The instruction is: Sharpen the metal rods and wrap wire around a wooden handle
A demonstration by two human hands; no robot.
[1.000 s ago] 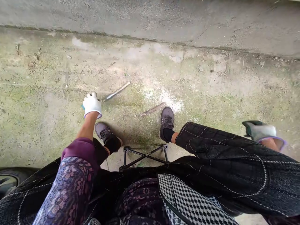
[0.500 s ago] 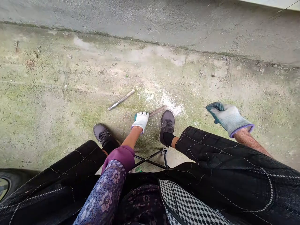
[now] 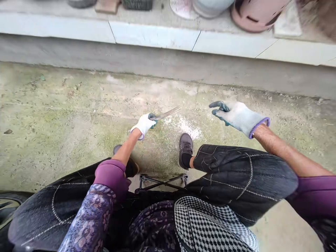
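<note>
My left hand (image 3: 145, 125), in a white glove with a dark green palm, is closed around one end of a thin, flat, greyish-brown strip (image 3: 168, 112). The strip slants up to the right over the concrete, close to a patch of white powder (image 3: 187, 126). What kind of tool it is, and whether a second piece lies along it, I cannot tell. My right hand (image 3: 232, 113), gloved alike, hovers to the right of the powder. Its index finger and thumb are apart, the other fingers are partly bent, and nothing shows between them.
My shoe (image 3: 186, 147) stands just below the powder. A folding metal frame (image 3: 162, 183) is between my legs. Along the back runs a white-tiled ledge (image 3: 157, 35) bearing a pinkish pot (image 3: 258, 15), a pale container (image 3: 211, 7) and a brick (image 3: 107, 6). A tyre (image 3: 15, 197) is at the lower left.
My left hand has lifted the strip and moved left. The separate stick no longer shows on the ground. My right hand has moved left and its fingers have parted. The view has tilted up.
</note>
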